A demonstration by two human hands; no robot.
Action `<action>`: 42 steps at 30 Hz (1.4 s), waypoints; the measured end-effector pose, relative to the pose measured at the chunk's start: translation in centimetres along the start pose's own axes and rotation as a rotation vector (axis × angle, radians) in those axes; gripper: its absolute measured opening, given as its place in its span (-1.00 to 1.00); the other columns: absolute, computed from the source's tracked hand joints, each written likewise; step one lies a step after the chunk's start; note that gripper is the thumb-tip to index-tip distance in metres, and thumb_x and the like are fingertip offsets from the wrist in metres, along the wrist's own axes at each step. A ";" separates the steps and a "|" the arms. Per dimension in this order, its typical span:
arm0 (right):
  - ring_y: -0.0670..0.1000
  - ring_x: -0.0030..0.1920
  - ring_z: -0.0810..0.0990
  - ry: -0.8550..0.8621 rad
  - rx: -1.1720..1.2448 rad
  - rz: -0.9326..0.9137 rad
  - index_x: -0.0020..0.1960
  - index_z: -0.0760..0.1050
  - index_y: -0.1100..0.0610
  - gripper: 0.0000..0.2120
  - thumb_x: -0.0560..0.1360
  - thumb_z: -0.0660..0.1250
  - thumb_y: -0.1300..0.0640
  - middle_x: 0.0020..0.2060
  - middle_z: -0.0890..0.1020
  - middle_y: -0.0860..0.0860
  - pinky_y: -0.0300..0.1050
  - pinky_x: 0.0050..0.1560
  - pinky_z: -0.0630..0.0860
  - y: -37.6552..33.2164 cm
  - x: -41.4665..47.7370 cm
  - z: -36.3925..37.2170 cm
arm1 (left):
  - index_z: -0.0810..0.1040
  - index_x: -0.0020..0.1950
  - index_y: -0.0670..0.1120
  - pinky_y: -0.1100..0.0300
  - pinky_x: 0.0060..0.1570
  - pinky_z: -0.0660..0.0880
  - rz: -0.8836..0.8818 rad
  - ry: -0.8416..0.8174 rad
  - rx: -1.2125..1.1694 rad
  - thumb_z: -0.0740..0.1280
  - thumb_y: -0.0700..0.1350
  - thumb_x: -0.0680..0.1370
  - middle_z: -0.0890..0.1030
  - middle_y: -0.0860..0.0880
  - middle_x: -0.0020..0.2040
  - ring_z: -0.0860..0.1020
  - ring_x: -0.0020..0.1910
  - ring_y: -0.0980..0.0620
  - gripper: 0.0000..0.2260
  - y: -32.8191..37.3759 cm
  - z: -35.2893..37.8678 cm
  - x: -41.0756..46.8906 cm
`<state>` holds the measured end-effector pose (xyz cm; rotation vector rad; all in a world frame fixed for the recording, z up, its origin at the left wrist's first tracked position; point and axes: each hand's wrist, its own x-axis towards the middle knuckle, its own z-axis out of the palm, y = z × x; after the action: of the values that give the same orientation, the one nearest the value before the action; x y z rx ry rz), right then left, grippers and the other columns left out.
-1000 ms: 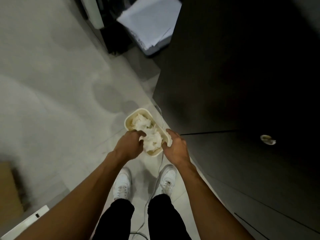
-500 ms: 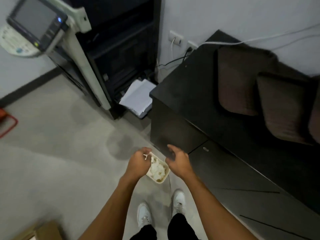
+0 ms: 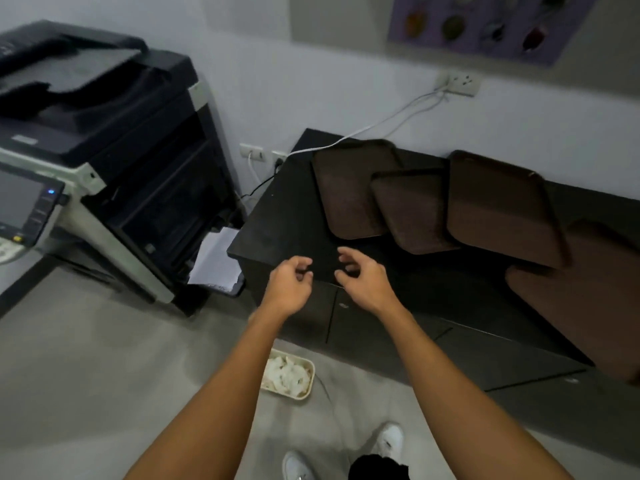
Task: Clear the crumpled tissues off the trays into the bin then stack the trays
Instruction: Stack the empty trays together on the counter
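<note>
Head view showed both hands up at the front edge of the dark worktop, where a second earlier they had been down at the bin, pressing tissue into it. The left hand was empty, its fingers loosely curled and slightly apart, pinching nothing. The right hand was likewise empty and half spread, thumb and fingers apart, hovering just beside the left and near the lip of the worktop without clearly touching it.

Below the forearms, on the floor, stood the cream bin, now well apart from the hands, with the crumpled tissues heaped inside it. Beyond the hands, the brown trays lay bare on the worktop: one at the left, a second overlapping its edge, a third larger one to the right, and a fourth at the far right edge of view, blurred. No tissue could be seen on any of them.

From that I judged the clearing done and the stacking about to start, the nearest tray being the likely first pick. A copier stood to the left.
</note>
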<state>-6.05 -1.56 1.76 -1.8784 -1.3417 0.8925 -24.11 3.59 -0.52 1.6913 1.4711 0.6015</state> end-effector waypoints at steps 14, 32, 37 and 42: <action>-0.15 0.15 0.59 0.238 0.057 -0.034 0.46 0.47 -0.07 -0.50 0.55 0.45 0.08 0.16 0.63 -0.14 -0.16 0.27 0.52 2.7 1.1 -16.3 | 0.61 0.25 0.04 0.37 -0.02 0.51 0.225 -0.122 -0.080 0.38 -0.14 0.62 0.65 0.10 0.03 0.62 0.03 0.15 -0.78 15.2 6.2 4.3; -0.17 0.09 0.60 0.207 0.074 0.039 0.40 0.53 -0.09 -0.55 0.53 0.46 0.07 0.07 0.64 -0.18 -0.25 0.20 0.53 12.7 5.0 -28.6 | 0.61 0.25 0.05 0.27 0.05 0.58 0.150 -0.089 -0.130 0.37 -0.10 0.62 0.66 0.12 0.01 0.61 0.02 0.21 -0.79 23.5 18.6 7.7; -0.14 0.12 0.58 0.257 0.074 0.130 0.41 0.51 -0.09 -0.53 0.53 0.47 0.07 0.12 0.63 -0.15 -0.24 0.17 0.50 15.6 5.8 -30.5 | 0.61 0.23 0.05 0.42 -0.03 0.49 0.145 -0.140 -0.082 0.37 -0.13 0.62 0.66 0.12 0.00 0.60 0.00 0.22 -0.80 24.4 21.3 9.7; 0.05 0.31 0.49 0.348 -0.090 0.250 0.44 0.49 -0.05 -0.50 0.52 0.45 0.03 0.25 0.60 -0.03 -0.07 0.34 0.45 18.7 6.7 -32.0 | 0.61 0.26 -0.01 0.32 0.08 0.55 0.130 -0.211 -0.001 0.40 -0.14 0.60 0.65 0.07 0.04 0.61 -0.03 0.19 -0.77 24.5 24.2 12.6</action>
<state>31.51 -3.89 3.20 -2.1855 -0.9665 0.5914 11.87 9.40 3.71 1.8000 1.2197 0.4760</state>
